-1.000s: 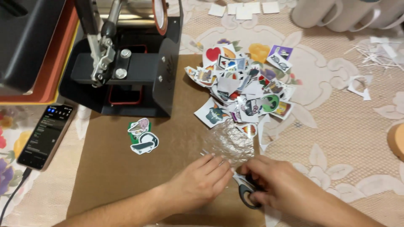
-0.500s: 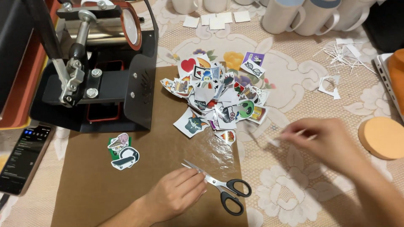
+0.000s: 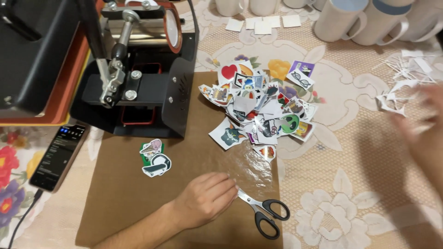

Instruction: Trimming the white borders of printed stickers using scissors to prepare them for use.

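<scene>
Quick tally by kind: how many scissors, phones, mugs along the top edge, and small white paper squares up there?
Scissors: 1
Phone: 1
Mugs in view, some cut off by the frame: 6
White paper squares: 4
Total: 12

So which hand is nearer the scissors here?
The left. The left hand rests on the brown sheet with its fingertips over the tips of the scissors. The right hand is blurred, far off at the frame's right edge.
</scene>
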